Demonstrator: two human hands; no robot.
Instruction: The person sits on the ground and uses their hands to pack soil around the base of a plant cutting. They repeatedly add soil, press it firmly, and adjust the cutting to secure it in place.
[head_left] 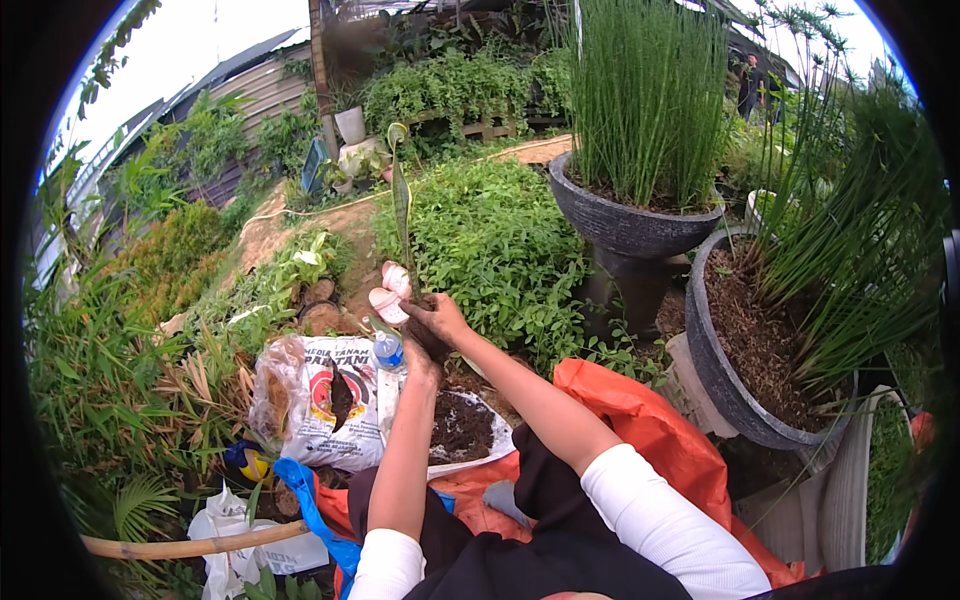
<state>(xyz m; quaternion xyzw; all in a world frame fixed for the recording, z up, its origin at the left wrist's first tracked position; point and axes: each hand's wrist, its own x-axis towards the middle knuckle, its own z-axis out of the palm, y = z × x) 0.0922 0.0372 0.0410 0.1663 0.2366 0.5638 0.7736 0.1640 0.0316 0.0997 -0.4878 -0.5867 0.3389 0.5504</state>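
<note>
A tall, narrow snake plant (402, 195) with yellow-edged leaves stands above my hands. Its dark, soil-covered base is largely hidden between them. My right hand (440, 320), dirty with soil, curls round that base from the right, fingers bent. From below, my left hand (420, 362) supports it, with most of its fingers out of sight. Just left of my hands are a clear plastic bottle (388, 350) with a blue label and a pair of pale pink slippers (388, 305). Dark loose soil (462, 428) lies on a white sack below my hands.
A torn white printed soil bag (325, 440) stands left of my forearms. Orange sheeting (640, 410) spreads under and right of me. Two large dark planters (640, 232) with reed-like plants stand right. A bamboo pole (200, 545) crosses lower left. Another person (748, 85) is far back.
</note>
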